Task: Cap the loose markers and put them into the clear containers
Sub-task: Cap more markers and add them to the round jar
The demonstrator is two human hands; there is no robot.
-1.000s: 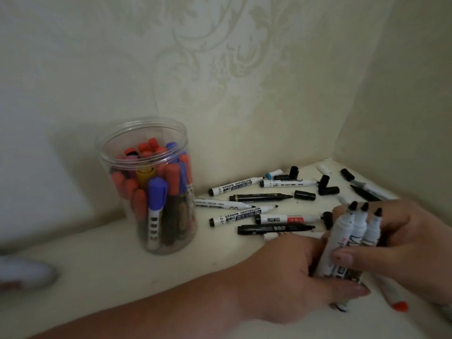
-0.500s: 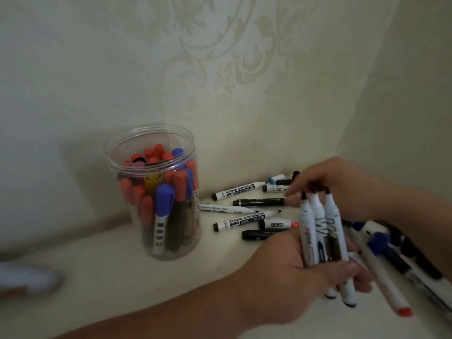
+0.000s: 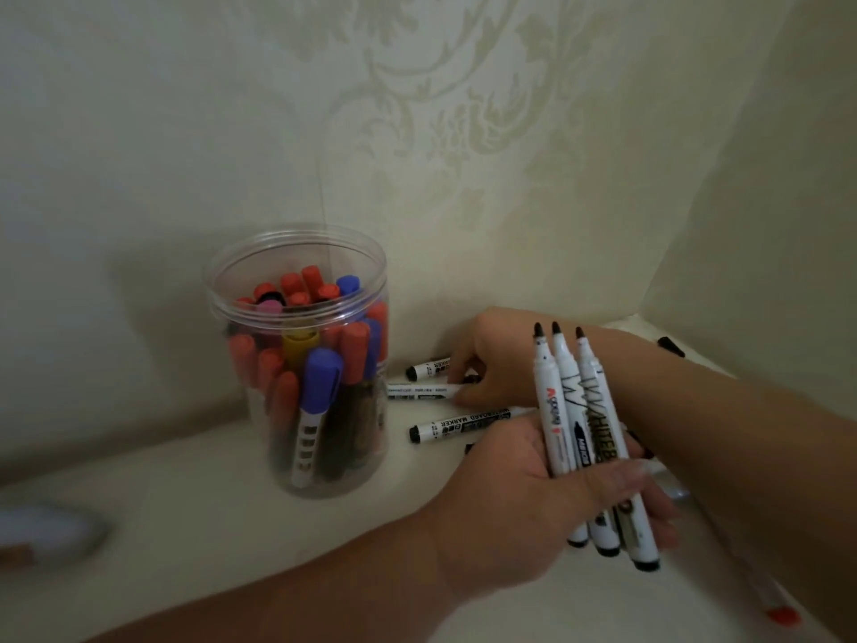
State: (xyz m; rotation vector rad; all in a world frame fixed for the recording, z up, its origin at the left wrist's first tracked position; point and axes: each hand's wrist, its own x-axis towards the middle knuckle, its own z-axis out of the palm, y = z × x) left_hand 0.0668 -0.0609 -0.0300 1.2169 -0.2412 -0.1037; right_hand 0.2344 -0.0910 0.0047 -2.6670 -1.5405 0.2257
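At centre right of the frame the left hand (image 3: 524,498) grips three uncapped markers (image 3: 572,410) in a bundle, thumb across their white barrels, the dark tips pointing up and the black butt ends sticking out below the fingers. Behind that bundle the right hand (image 3: 496,364) reaches across from the right edge towards the middle of the frame, its fingers curled down and pinching the near end of a white marker (image 3: 419,391) that lies flat on the pale worktop (image 3: 208,526). Just above that one lies another white marker (image 3: 429,368), and just below it a third, printed WHITEBOARD MARKER (image 3: 463,422); its right end runs behind the left hand. Left of these, close beside them, stands a clear jar (image 3: 297,320), open at the top and packed with upright capped markers, mostly red with a few blue. A black cap (image 3: 670,346) lies at upper right beyond the right forearm. A red-tipped marker (image 3: 783,614), blurred, lies at the lower right corner.
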